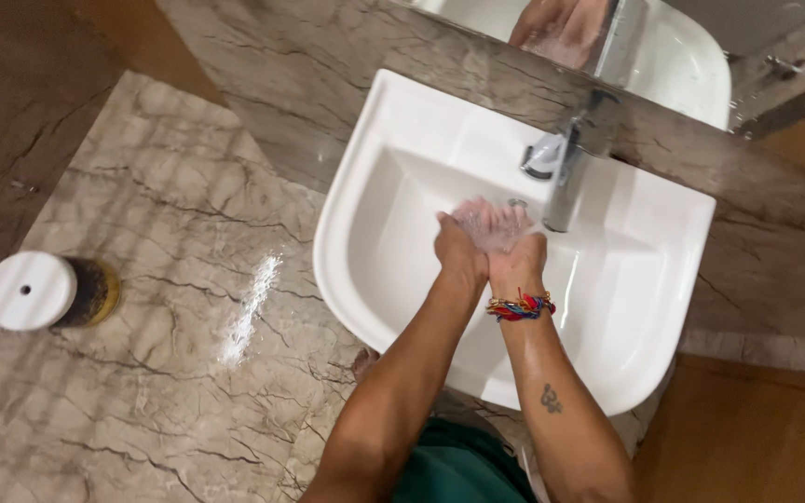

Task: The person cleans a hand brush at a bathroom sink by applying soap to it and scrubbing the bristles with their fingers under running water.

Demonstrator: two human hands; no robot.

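My left hand (459, 248) and my right hand (514, 240) are pressed together over the bowl of a white washbasin (393, 224). Both look wet and soapy, and the fingers are blurred. They sit just left of the chrome tap (566, 172), below its spout. A band of coloured threads (520, 306) circles my right wrist, and a small dark tattoo (551, 399) marks that forearm. Neither hand holds an object that I can make out.
A marble-patterned floor (160, 279) spreads to the left, with a white-lidded round container (44, 291) standing on it. A marble ledge (328, 74) and a mirror (682, 47) run behind the basin. Wood-toned surface (757, 438) lies at the lower right.
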